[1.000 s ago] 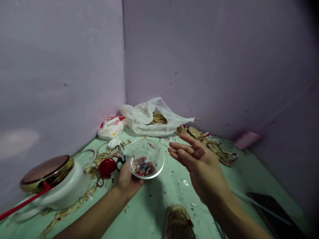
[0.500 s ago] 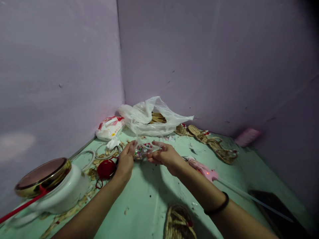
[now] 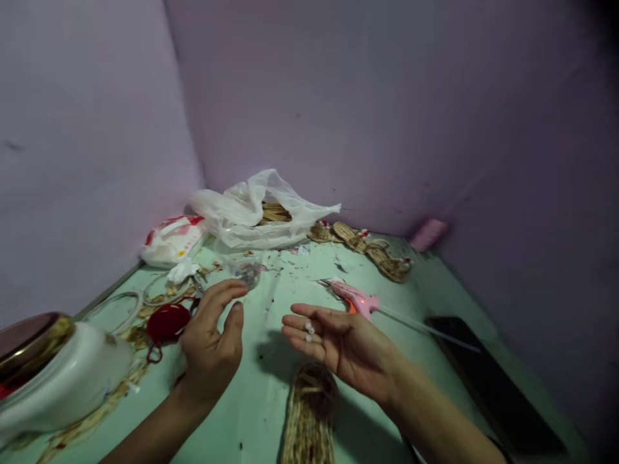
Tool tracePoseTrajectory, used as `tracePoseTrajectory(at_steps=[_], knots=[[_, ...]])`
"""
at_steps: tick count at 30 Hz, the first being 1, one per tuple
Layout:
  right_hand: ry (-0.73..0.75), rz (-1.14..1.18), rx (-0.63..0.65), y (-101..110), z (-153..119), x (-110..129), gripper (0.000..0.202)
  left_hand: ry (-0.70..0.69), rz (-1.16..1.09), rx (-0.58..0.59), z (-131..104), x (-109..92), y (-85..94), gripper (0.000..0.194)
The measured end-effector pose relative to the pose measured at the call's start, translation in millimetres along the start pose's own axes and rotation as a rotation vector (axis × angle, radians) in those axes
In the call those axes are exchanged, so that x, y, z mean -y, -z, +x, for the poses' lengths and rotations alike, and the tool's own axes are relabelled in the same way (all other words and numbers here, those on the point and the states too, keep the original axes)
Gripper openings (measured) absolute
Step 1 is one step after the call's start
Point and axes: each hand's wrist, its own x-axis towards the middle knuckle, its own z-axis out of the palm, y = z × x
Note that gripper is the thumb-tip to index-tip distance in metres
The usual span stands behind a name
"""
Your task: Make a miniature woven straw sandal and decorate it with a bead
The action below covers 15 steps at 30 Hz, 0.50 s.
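My right hand (image 3: 333, 341) is turned palm up with fingers stretched out. A few small white beads (image 3: 309, 332) lie on its fingers. My left hand (image 3: 215, 335) is raised above the table with thumb and fingers apart and nothing in it. Just beyond it, a clear bag of coloured beads (image 3: 249, 270) rests on the table. Below my right hand lies a woven straw slipper (image 3: 309, 419), cut off by the bottom edge of the view. A pink hot glue gun (image 3: 355, 296) with a lit lamp and a long glue stick lies beyond my right wrist.
Small straw slippers (image 3: 387, 260) line the back wall beside a white plastic bag (image 3: 242, 225). At left are a tissue pack (image 3: 174, 241), red yarn (image 3: 167, 323), rings (image 3: 118, 312) and a white pot (image 3: 82, 380). A dark phone-like slab (image 3: 498, 386) lies at right.
Both hands have let go of the bead bag, which now lies on the table. My right hand has turned palm up, showing white beads; my left has drawn back. The view has shifted right.
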Motion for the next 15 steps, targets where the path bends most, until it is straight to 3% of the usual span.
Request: tracePoseTrajectory(at_steps=[4,9,15], knots=[[0.019,0.143,0.034,24.7,-29.1,-13.9,0.027,-0.129,0.008,0.172,-14.8,-23.0,-11.2,0.022],[0.027,0.25,0.032,43.9,-43.2,-24.6,0.03,-0.229,0.006,0.298,-28.2,-49.3,-28.3,0.024],[0.022,0.331,0.084,54.5,-49.0,-27.3,0.03,-0.35,0.029,0.667,-33.9,-59.6,-35.9,0.034]])
